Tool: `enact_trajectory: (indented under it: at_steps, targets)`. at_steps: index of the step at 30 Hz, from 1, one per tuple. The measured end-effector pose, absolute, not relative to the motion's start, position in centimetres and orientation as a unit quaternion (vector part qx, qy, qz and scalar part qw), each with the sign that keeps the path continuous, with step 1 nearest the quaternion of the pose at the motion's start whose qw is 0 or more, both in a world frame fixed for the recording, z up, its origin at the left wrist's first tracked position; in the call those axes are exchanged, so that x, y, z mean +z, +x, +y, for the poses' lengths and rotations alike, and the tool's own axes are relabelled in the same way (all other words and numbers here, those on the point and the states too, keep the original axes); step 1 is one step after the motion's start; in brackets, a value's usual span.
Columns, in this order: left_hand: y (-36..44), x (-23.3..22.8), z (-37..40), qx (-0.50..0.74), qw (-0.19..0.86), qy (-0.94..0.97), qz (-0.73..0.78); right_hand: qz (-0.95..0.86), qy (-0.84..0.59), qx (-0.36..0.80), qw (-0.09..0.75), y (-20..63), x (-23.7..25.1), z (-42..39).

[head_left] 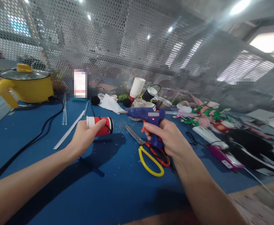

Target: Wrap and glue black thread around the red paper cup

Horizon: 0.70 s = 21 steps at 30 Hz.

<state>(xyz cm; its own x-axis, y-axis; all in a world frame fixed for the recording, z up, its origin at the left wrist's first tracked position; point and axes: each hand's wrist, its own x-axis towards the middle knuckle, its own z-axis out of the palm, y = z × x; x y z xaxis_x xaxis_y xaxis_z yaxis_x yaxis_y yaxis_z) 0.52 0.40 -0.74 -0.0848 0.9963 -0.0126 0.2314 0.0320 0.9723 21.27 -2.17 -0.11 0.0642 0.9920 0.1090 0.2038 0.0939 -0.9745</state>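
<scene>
Glue gun and paper cup held over the blue counter [118,187]

The blue glue gun [148,117], stiff plastic with a hot tip, sits in the right hand [168,137], grip closed round its handle; the red-and-white paper cup [101,125], light and easily crushed, lies sideways in the left hand [84,139], grip closed, perhaps a black thread on it

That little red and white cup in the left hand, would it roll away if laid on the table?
Probably: the red and white cup is round and held on its side by the left hand. It looks like light paper, so likely crushable. Its taper would probably curve its roll.
</scene>
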Motion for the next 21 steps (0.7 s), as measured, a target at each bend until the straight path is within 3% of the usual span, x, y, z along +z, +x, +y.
enact_trajectory:
  at_steps: [5,8,15,21]
  targets:
    - [0.6,-0.6,0.3,0.457,0.433,0.516,0.581,-0.459,-0.535,0.433,0.562,22.8,0.7,3.1]
    - [0.7,-0.4,0.2,0.458,0.441,0.517,0.573,-0.435,-0.556,0.435,0.559,23.7,1.1,6.5]
    - [0.7,-0.4,0.1,0.464,0.455,0.520,0.554,-0.414,-0.616,0.465,0.482,24.7,0.4,10.7]
    - [0.5,-0.6,0.2,0.443,0.441,0.547,0.557,-0.435,-0.665,0.422,0.436,25.2,0.3,10.4]
